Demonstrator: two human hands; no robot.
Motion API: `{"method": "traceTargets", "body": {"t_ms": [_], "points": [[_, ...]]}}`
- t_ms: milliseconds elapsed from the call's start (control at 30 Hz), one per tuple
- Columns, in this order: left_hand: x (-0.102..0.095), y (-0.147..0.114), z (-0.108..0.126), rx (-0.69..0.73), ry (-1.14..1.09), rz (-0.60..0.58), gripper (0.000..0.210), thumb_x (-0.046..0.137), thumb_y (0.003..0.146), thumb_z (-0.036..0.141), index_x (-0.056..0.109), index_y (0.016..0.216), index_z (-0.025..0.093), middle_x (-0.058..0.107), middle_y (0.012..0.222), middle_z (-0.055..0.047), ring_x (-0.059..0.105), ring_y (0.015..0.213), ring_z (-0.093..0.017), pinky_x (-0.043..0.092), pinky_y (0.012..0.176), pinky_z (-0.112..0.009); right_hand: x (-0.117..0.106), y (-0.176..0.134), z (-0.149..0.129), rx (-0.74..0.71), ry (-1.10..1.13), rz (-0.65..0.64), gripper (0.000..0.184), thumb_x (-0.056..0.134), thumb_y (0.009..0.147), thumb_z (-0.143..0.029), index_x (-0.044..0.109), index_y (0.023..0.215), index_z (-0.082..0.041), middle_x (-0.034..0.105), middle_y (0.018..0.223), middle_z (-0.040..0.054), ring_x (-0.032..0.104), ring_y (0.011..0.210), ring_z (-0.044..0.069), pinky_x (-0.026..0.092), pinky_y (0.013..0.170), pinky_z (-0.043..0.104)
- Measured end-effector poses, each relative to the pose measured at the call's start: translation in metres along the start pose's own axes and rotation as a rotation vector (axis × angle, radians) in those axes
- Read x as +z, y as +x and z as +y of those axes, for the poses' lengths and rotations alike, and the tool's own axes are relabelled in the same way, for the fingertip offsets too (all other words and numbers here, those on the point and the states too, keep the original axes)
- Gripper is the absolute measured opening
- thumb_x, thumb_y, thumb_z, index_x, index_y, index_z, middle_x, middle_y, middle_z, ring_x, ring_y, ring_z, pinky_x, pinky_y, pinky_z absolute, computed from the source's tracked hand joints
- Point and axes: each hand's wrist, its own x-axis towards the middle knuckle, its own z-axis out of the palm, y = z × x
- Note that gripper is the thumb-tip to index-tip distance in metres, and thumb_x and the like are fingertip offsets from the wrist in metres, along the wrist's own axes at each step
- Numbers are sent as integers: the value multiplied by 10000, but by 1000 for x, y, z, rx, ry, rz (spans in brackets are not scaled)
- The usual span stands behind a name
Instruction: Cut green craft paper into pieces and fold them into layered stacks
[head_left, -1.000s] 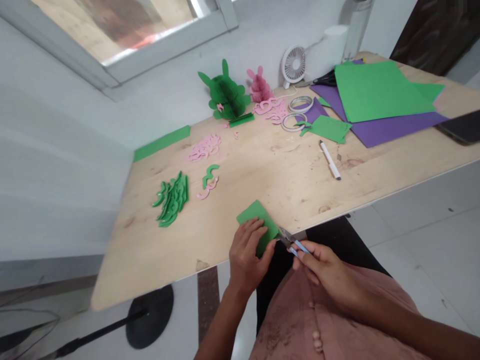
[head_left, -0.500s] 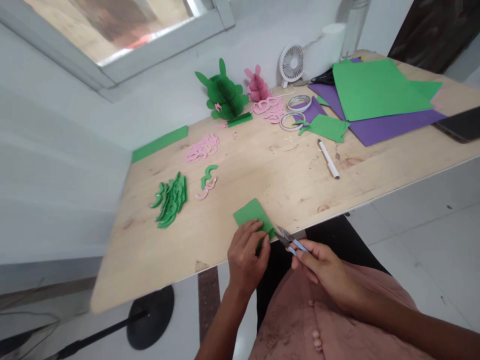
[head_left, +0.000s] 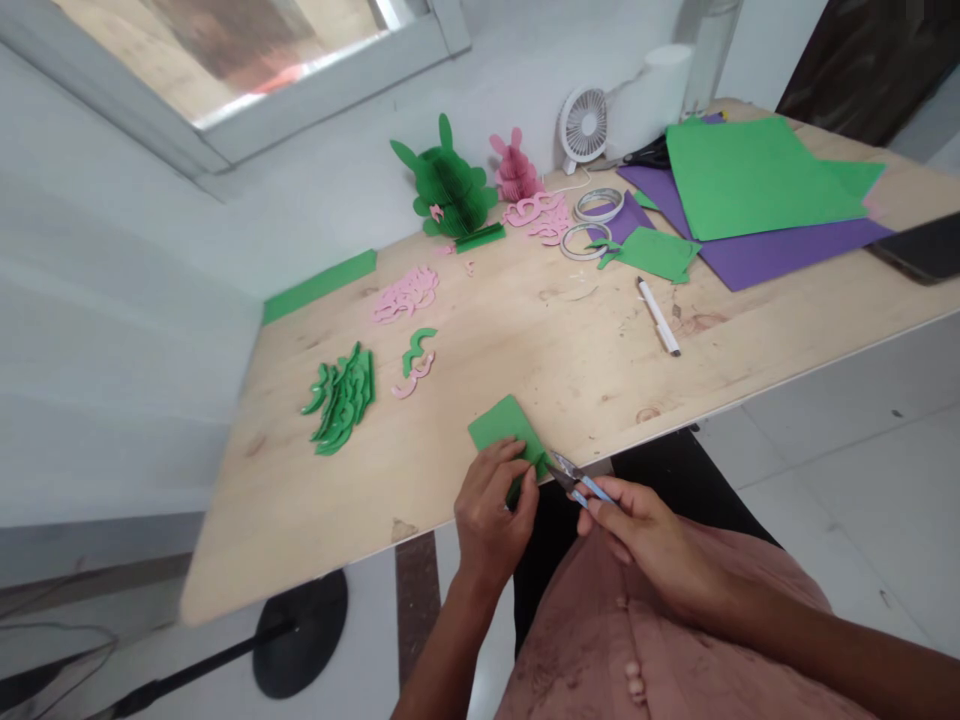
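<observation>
A folded piece of green paper [head_left: 508, 420] lies at the table's front edge. My left hand [head_left: 493, 505] is on it, thumb and fingers pinching its near part. My right hand [head_left: 637, 525] grips small scissors [head_left: 577, 476] with light blue handles. Their dark blades are parted and point left, right beside the paper's near right corner; whether they touch it I cannot tell. To the left on the table are a green wavy paper strip [head_left: 418, 350] and a pink one [head_left: 414, 375]. Farther left sits a pile of green cut pieces [head_left: 345, 400].
Along the wall stand a green paper rabbit [head_left: 450, 185], a pink one [head_left: 516, 170] and a small white fan [head_left: 583, 128]. Two tape rolls [head_left: 586, 242], a white marker [head_left: 658, 316], green sheets [head_left: 757, 180], purple paper [head_left: 787, 250] and a phone [head_left: 926, 250] lie to the right. Pink cutouts [head_left: 405, 294] lie behind.
The scissors have shifted very slightly left toward the paper's corner. My left hand keeps its hold on the paper, almost still.
</observation>
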Motion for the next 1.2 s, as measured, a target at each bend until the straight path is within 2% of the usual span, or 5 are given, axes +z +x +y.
{"method": "traceTargets", "body": {"t_ms": [567,700,833,967,1200], "points": [[7,-9,11,133,41,6,116,570,788,79,586,849,176,689,968,-87,621,1035,-219,510,895,-407,6,3,1,5,101,47,263,569,732,-421,572,749,-159,596,723,12,318,409,34,165,424,235],[2,-5,7,107,21,-13,174,544,821,115,589,981,168,677,1041,-101,595,1087,-217,477,941,-414,8,4,2,23,139,54,304,579,722,-440,569,823,-153,611,747,13,299,394,27,153,420,234],[-1,8,-5,86,229,-187,412,430,906,222,448,1306,127,551,1297,-151,423,1288,-260,332,1055,-491,9,6,2,30,167,78,340,599,701,-450,566,854,-148,617,736,16,299,394,27,153,422,231],[3,14,-15,89,433,-371,544,346,940,354,297,1422,105,393,1439,-150,284,1369,-284,225,1096,-504,9,7,2,51,211,69,346,627,684,-439,583,855,-141,623,735,19,304,404,26,160,429,228],[4,10,-19,122,531,-435,597,311,938,429,231,1453,138,330,1482,-111,241,1382,-299,150,1105,-534,10,6,4,138,237,7,391,599,729,-485,619,876,-124,587,616,-3,309,397,34,143,438,236]]}}
